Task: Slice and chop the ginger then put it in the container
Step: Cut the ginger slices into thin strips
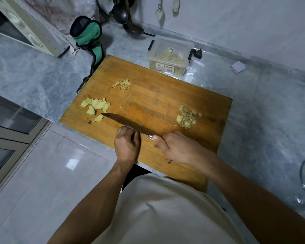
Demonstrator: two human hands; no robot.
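At the far left a cream appliance [25,29] stands on the grey marble counter [33,71], and just right of it a green and black cloth holder [87,35] leans near the wall, its strap trailing down to the board's left edge. Dark ladles [125,16] hang against the wall behind it.

The wooden board [157,103] lies across the counter's front edge. On its left part sits a heap of flat ginger slices [95,107], with one more slice just by the knife tip. Farther back, well apart from them, is a small scatter of thin ginger shreds [122,84].

The knife [128,125] lies across the board's near middle, tip pointing left toward the slices, handle toward the right. The left hand [126,143] is curled over the blade's near side, fingers tucked down against it; what lies under them I cannot tell. A ring shows on one finger. The right hand [174,147] grips the handle, thumb lying along it by the metal collar.

Right of the blade, well apart from it, is a pile of rougher ginger pieces [186,117].

Behind the board's far right corner stands the clear plastic container [170,55], lid on, with yellowish bits inside. A black plug [198,53] lies just beside it, and a folded pale paper [238,66] farther right.
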